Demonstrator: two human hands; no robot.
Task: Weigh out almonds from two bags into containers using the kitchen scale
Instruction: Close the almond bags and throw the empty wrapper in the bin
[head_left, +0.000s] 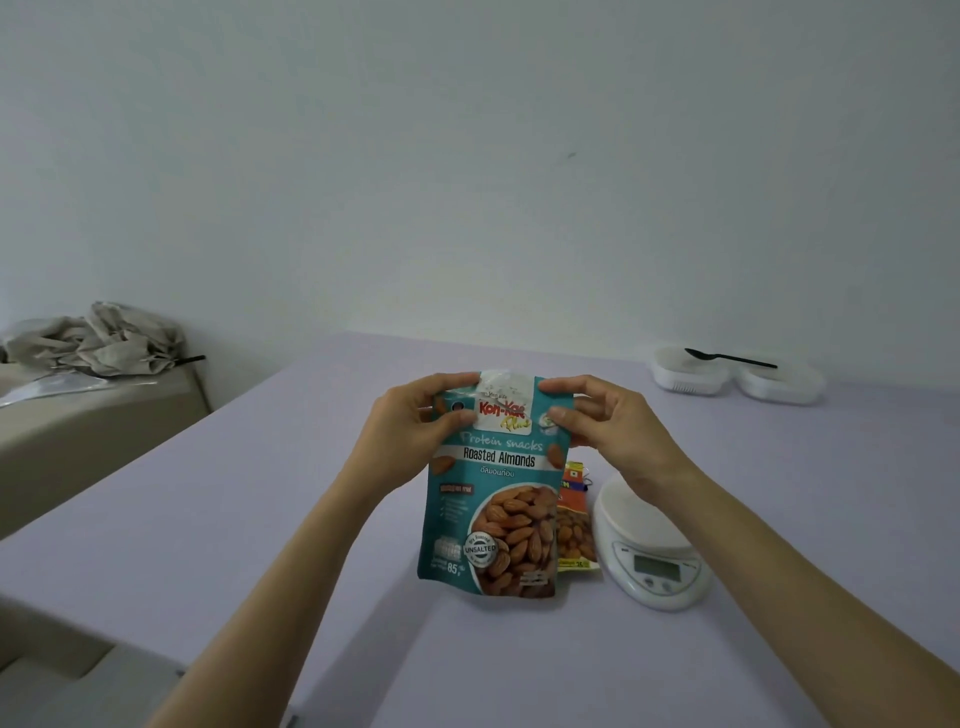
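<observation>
I hold a teal bag of roasted almonds (493, 499) upright above the lilac table (260, 519). My left hand (415, 431) pinches its top left corner and my right hand (608, 426) pinches its top right corner. Behind the bag lies a smaller orange and yellow almond bag (575, 525), mostly hidden. A white kitchen scale (649, 551) with a blank display sits just right of the bags, under my right forearm. Two white containers (737, 376) stand at the far right, with a black spoon (730, 357) lying across them.
A beige surface (78, 431) with crumpled grey cloth (104, 340) is at the left, beside the table. A plain white wall rises behind the table's far edge.
</observation>
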